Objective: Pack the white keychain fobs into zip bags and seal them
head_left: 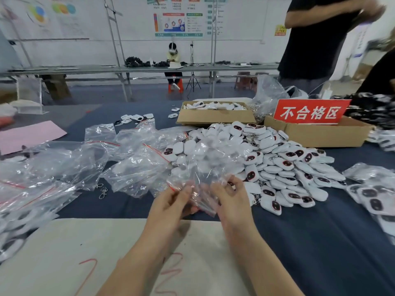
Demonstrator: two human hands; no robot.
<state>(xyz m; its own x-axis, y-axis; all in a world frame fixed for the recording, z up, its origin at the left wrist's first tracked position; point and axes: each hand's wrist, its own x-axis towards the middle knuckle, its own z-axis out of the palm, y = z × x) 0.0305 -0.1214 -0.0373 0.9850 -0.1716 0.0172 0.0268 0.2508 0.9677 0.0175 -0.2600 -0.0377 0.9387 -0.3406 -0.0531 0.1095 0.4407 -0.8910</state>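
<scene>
While they met at lower centre, the left hand (pixel 175 201) and right hand (pixel 230 195) each pinched the mouth of a clear zip bag (pixel 203 167) with curled fingers, above a beige sheet (pixel 85 242) and dark tablecloth (pixel 320 242) that left open room toward the bottom edge. Just beyond, the pile of white keychain fobs (pixel 277 163) crowded centre right, loose empty bags (pixel 85 163) crowded the left, and a red-signed cardboard box (pixel 320 133) stood behind. Blur hid whether the held bag contained a fob; filled bags (pixel 372 197) were cut off at the right edge.

Zip bag (pixel 201 167) blurred (contents beyond telling)
</scene>
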